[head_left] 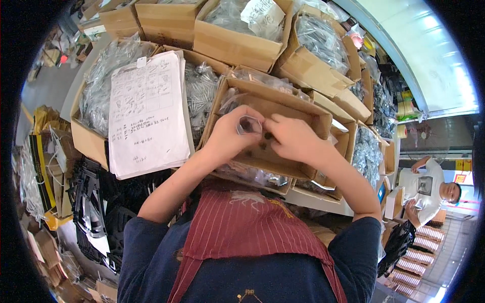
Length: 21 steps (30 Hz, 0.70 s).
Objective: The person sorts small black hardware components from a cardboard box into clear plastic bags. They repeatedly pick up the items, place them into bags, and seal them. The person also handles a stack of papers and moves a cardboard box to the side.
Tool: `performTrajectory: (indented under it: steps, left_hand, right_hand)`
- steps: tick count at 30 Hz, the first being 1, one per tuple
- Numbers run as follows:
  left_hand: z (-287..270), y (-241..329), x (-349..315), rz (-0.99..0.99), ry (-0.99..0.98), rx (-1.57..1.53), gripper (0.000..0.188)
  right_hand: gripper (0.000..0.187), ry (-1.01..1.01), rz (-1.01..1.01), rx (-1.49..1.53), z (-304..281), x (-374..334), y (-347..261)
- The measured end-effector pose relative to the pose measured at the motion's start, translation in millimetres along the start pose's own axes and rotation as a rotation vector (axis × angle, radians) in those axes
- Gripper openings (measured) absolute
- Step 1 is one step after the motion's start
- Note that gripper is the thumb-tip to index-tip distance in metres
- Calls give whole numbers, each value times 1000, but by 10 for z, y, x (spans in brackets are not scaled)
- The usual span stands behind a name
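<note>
Clear bag (249, 124) between curled hands (228, 135) (292, 137)

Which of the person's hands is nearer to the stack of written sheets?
Left. The left hand is over the open cardboard box, right of the stack of written sheets; the right hand is farther right.
</note>
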<state>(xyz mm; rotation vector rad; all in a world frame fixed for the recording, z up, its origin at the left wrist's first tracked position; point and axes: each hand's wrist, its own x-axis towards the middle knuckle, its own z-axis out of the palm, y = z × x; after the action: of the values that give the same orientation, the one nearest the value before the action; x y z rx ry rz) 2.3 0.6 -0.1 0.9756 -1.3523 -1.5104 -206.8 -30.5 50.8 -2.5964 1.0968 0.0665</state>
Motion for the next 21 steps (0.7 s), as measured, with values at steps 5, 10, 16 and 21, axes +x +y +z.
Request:
performTrajectory:
  steps: [5,10,16,21]
  left_hand:
    - [-1,-17,-11,17,3,-25,32]
    - [4,-5,-21,35,41,-25,31]
    - [3,19,-7,31,26,104,30]
    - [-3,8,-4,15,-23,102,29]
  right_hand:
    - [34,-212,-16,-190,122,155,13]
    - [27,20,-76,-328,223,56,40]
    - [22,-4,-39,-220,91,66,208]
    - [14,295,-150,276,-518,59,-77]
